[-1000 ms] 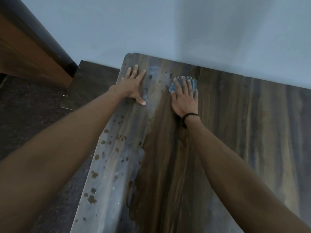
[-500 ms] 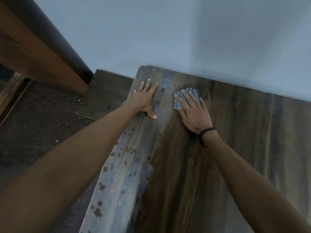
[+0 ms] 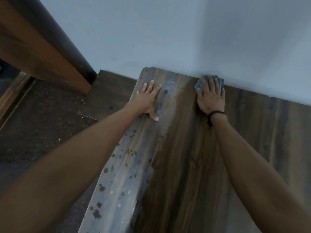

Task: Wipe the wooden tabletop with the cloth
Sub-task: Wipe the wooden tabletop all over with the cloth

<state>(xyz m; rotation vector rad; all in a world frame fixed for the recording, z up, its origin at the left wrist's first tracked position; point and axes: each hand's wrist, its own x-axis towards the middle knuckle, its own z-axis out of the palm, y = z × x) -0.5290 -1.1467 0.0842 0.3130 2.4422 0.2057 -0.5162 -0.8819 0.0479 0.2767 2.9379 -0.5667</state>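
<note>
At upper centre of the frame, the right hand [image 3: 211, 98] presses flat on a blue cloth [image 3: 219, 80], fingers straight and spread, curled round nothing. The cloth lies at the far edge of the wooden tabletop [image 3: 193, 165], touching the pale wall [image 3: 168, 39]. Left of it, the left hand [image 3: 147, 100] rests palm-down on the tabletop, fingers extended, holding nothing. A pale dusty strip [image 3: 121, 179] with brown spots runs along the tabletop's left edge; the wood to its right is darker. A black band [image 3: 214, 113] circles the right wrist.

Looking forward and down from head height, facing the wall [image 3: 168, 39]. Hovering near the tabletop [image 3: 185, 165], catching its far left corner.
</note>
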